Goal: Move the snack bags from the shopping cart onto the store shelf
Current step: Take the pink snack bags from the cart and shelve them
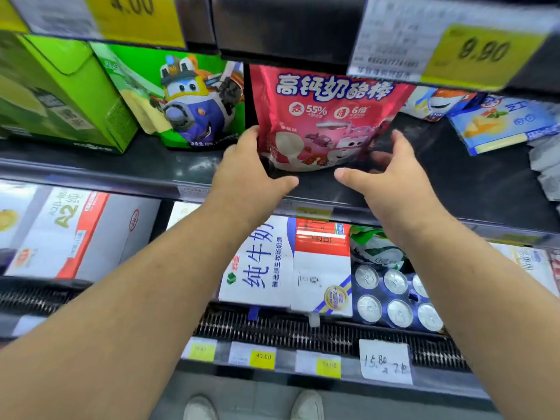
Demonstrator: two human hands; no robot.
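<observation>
A red snack bag (327, 116) with white lettering stands upright on the dark shelf (454, 177), under a price rail. My left hand (251, 168) lies against the bag's lower left edge, with the fingers fairly straight and the thumb stretched out in front of the bag, off it. At the bag's lower right is my right hand (391, 174). Its fingers are spread and loose beside the bag, and its thumb points left under the front. Neither thumb pinches the bag. The shopping cart is out of view.
A green cartoon bag (188, 101) and green boxes (57, 92) stand left of the red bag. Blue and white packs (503, 122) lie to the right. The shelf below holds milk cartons (260, 262) and cans (397, 301). Price tags hang above.
</observation>
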